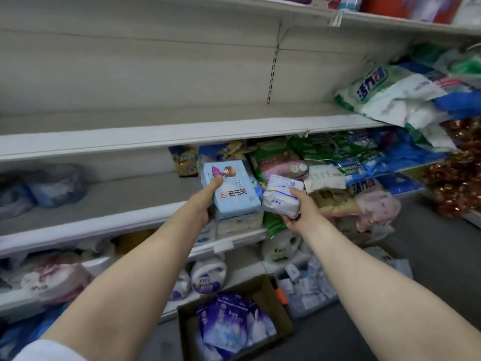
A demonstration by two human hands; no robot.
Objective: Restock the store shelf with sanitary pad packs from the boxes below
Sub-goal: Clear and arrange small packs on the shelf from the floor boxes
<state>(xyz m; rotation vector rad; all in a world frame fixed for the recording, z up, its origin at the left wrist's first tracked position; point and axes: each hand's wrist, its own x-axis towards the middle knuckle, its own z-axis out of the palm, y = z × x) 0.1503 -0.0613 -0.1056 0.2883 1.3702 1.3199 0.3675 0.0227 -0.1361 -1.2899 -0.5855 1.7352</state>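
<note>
Two bare arms reach out toward a white store shelf [145, 225]. The left hand [205, 201] holds a light blue pack [230, 190] with a cartoon girl on it. Its grip is curled around the pack, thumb on top and fingers hidden under it. The pack's long side runs away from the person, and it tilts up at the far end. The right hand [299, 212] grips a small white pack [282, 198], fingers wrapped round its near end. This pack's long side points to the left and a bit up, and it touches the blue pack. Both packs are over the front edge of the shelf. Below, on the floor, a brown box [273, 308] holds purple packs [226, 324].
</note>
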